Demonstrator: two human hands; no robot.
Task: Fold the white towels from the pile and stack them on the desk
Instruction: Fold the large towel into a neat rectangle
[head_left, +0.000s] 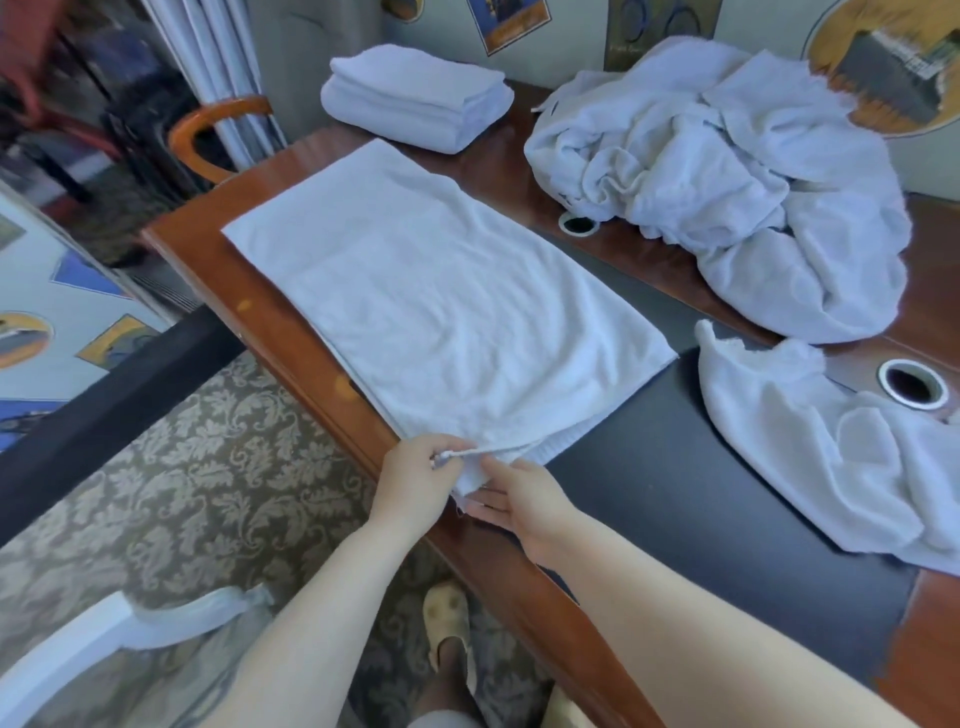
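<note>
A white towel (441, 301) lies spread flat along the desk (270, 317), folded into a long rectangle. At its near corner my left hand (415, 478) pinches the towel's edge. My right hand (524, 504) holds the same corner from below, fingers under the cloth. A stack of folded white towels (415, 96) sits at the far end of the desk. The crumpled pile of white towels (727, 182) is heaped at the back right. Another loose towel (810, 452) lies at the right.
The desk has a dark inset top (675, 467) and two round cable holes (911, 382) (576, 224). A wooden chair back (208, 135) stands past the far left end. A white chair (104, 649) is at my lower left on patterned carpet.
</note>
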